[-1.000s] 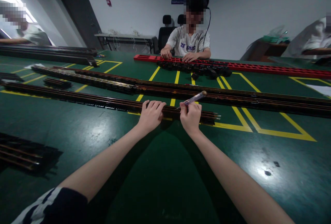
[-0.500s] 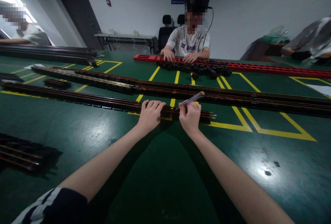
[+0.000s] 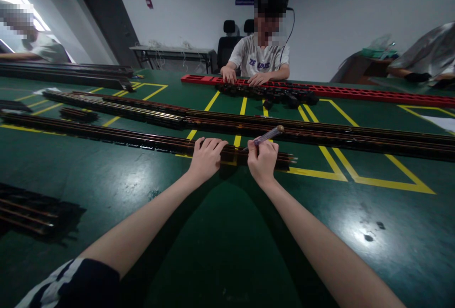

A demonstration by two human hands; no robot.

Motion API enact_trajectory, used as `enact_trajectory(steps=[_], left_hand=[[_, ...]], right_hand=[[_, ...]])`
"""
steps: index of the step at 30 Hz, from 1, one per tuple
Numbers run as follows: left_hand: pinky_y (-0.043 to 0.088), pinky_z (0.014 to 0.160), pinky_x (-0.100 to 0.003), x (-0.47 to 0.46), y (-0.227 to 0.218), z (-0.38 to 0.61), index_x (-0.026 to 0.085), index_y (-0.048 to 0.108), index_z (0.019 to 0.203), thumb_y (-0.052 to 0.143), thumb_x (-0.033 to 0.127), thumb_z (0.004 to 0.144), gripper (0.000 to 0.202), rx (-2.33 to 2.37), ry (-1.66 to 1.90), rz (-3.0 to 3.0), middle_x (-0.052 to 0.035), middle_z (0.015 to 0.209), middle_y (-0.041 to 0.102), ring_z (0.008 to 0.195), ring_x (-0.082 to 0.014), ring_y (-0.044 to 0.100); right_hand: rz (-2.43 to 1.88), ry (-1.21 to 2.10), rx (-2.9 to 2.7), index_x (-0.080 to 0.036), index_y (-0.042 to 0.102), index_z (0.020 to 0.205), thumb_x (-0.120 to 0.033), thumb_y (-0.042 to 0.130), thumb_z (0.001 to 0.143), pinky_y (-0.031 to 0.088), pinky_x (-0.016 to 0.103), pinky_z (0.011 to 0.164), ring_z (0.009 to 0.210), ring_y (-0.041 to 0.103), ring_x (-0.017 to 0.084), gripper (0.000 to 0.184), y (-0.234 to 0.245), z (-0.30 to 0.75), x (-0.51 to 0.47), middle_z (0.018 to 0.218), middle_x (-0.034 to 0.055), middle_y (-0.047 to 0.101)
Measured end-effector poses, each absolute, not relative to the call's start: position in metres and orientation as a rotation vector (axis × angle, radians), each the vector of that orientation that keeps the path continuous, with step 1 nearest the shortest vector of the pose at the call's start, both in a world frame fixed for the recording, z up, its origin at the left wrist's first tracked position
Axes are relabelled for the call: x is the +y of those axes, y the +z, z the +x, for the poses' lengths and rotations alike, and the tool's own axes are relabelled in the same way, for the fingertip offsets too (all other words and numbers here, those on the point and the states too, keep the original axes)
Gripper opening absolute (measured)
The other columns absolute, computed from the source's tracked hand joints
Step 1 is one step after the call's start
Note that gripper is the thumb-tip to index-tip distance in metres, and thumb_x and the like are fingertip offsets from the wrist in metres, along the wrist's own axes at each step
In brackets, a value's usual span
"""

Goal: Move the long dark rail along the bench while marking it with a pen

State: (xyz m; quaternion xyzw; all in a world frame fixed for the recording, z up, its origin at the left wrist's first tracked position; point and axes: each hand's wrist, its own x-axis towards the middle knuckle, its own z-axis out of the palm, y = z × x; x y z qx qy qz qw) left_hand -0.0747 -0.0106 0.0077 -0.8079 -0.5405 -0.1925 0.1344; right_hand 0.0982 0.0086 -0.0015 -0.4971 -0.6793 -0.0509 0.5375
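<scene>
My left hand [image 3: 207, 156] lies over a long black rail [image 3: 149, 141] with copper-coloured strips along it, its fingers curled over the far side. To its right, my right hand [image 3: 263, 157] is closed around a slim screwdriver [image 3: 269, 134] with a translucent handle and a brownish end cap. The handle slants up to the right, and the thin shaft points down at the rail between my hands. Its tip is too small to tell whether it touches. Pale strip ends stick out at the rail's right end.
More long strip-lined rails [image 3: 320, 133] lie beyond mine on the green table [image 3: 220, 251] with yellow lines. Another black piece [image 3: 31, 211] lies at the left. Across the table, a co-worker [image 3: 261, 59] has both hands on a red slotted frame [image 3: 366, 95] near dark parts.
My right hand and the screwdriver have shifted slightly to the right. My left hand stays in place. The co-worker's hands opposite have moved a little left.
</scene>
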Motion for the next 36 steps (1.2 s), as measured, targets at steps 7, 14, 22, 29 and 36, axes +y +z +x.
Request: enact_trajectory(steps=[7,14,22,29,36], left_hand=[[0.030,0.102,-0.047,-0.0104,0.0071,-0.0741,0.018,0.055,0.120,0.042,0.008,0.079,0.044,-1.557,-0.557,-2.338,-0.0085,0.120,0.062,0.113,-0.0266,0.053],[0.030,0.102,-0.048,-0.0108,0.0074,-0.0736,0.018,0.055,0.120,0.042,0.008,0.080,0.043,-1.558,-0.563,-2.332,-0.0088,0.119,0.063,0.113,-0.0266,0.054],[0.030,0.102,-0.047,-0.0108,0.0064,-0.0738,0.019,0.056,0.119,0.043,0.007,0.079,0.043,-1.559,-0.578,-2.329,-0.0080,0.118,0.063,0.112,-0.0260,0.054],[0.030,0.102,-0.048,-0.0106,0.0077,-0.0742,0.019,0.056,0.118,0.045,0.008,0.079,0.043,-1.562,-0.582,-2.337,-0.0085,0.118,0.064,0.112,-0.0267,0.054],[0.031,0.102,-0.049,-0.0110,0.0068,-0.0754,0.018,0.056,0.118,0.044,0.007,0.079,0.042,-1.581,-0.596,-2.279,-0.0083,0.117,0.064,0.111,-0.0278,0.054]], right_hand=[[-1.228,-0.151,-1.579,-0.020,0.053,0.070,-0.035,0.039,0.092,0.035,0.038,0.073,0.069,0.052,0.021,0.031,-0.0017,0.0985,0.0088,0.071,0.0074,0.060],[-1.260,-0.141,-1.552,-0.019,0.052,0.068,-0.035,0.038,0.092,0.034,0.038,0.073,0.066,0.051,0.021,0.032,-0.0011,0.0981,0.0080,0.069,0.0071,0.059],[-1.259,-0.158,-1.557,-0.020,0.051,0.069,-0.037,0.035,0.094,0.035,0.036,0.073,0.067,0.052,0.019,0.034,-0.0019,0.0997,0.0089,0.070,0.0063,0.059],[-1.206,-0.137,-1.590,-0.019,0.051,0.069,-0.036,0.039,0.093,0.036,0.036,0.072,0.066,0.053,0.020,0.031,-0.0030,0.0994,0.0101,0.070,0.0065,0.060],[-1.180,-0.139,-1.616,-0.019,0.053,0.071,-0.037,0.039,0.093,0.036,0.036,0.070,0.066,0.053,0.020,0.031,-0.0023,0.0981,0.0089,0.071,0.0070,0.062]])
